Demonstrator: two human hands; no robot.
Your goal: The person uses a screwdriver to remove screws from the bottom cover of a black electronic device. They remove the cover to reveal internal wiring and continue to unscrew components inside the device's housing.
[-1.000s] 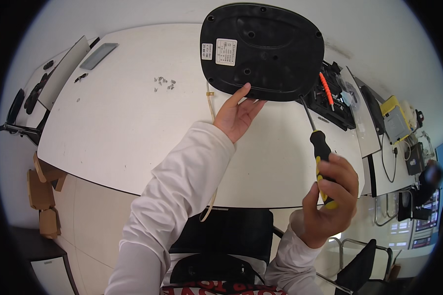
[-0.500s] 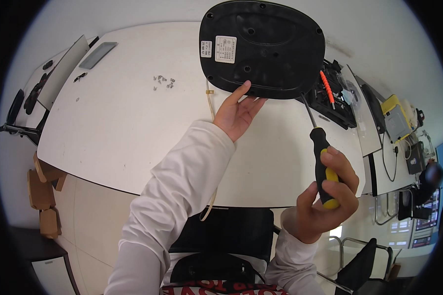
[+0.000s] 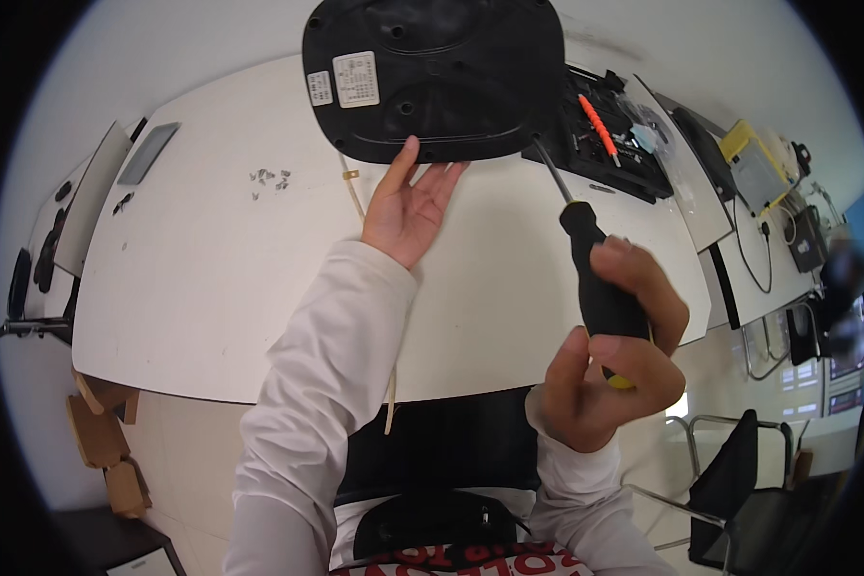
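A black plastic housing [image 3: 470,86], rounded and bearing white labels and recessed screw holes, is held up at the far side of the table. My left hand [image 3: 408,211] grips its near edge, thumb on the face and fingers beneath. In my right hand [image 3: 634,336] is a screwdriver [image 3: 610,288] with a black and yellow handle. Its shaft points up and leftward, with the tip at the hole in the housing's lower right corner. Whether the tip sits in a screw cannot be seen. A pale cable [image 3: 352,192] hangs from the housing and passes behind my left forearm.
Several small screws [image 3: 271,180] lie loose on the white table [image 3: 211,278]. To the right of the housing is a black tool case [image 3: 634,168] with an orange-handled tool [image 3: 598,128] on it. A grey tray [image 3: 149,154] rests at the far left. A chair [image 3: 725,470] stands lower right.
The whole view has shifted, so the table and housing appear farther left. My right hand has turned the screwdriver's handle, hiding most of its yellow stripe. The tip stays at the same corner hole.
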